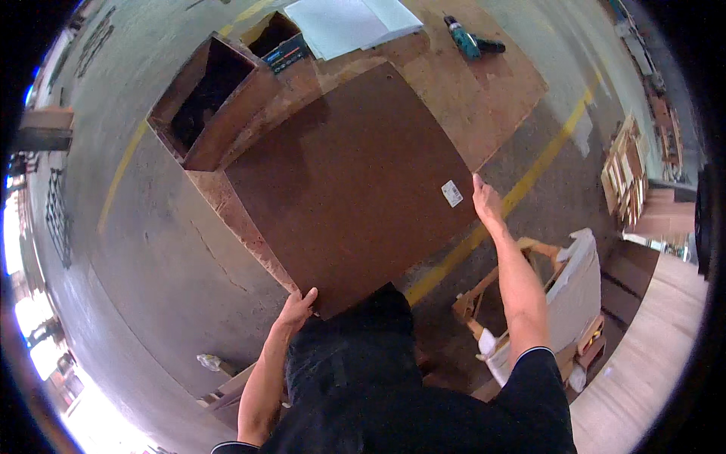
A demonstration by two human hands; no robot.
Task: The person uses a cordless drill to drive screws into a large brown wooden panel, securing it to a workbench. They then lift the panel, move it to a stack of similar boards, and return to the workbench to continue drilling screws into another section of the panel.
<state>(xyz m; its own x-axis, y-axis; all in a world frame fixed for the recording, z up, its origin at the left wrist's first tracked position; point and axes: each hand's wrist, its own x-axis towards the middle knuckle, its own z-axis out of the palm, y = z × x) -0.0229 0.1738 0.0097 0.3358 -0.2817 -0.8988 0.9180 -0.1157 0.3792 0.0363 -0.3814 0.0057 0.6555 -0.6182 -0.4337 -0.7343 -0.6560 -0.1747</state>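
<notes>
A large, flat brown board [355, 181] with a small white label [451, 194] near its right edge spans the space in front of me. It is tilted in my view, and its far part overlaps a worn wooden tabletop [499, 91]. My left hand [297, 308] grips the near left corner, thumb lying on the top face. At the right edge, beside the label, my right hand [486, 201] is closed on the board, its fingers partly hidden. A small hole shows near the board's far corner.
On the tabletop stand an open wooden box [219, 106] with dark contents, a small dark carton [286, 51], white sheets [352, 26] and a green cordless drill [470, 41]. A wooden frame with pale covering [560, 295] stands by my right arm. Wood pieces [626, 174] lie farther right.
</notes>
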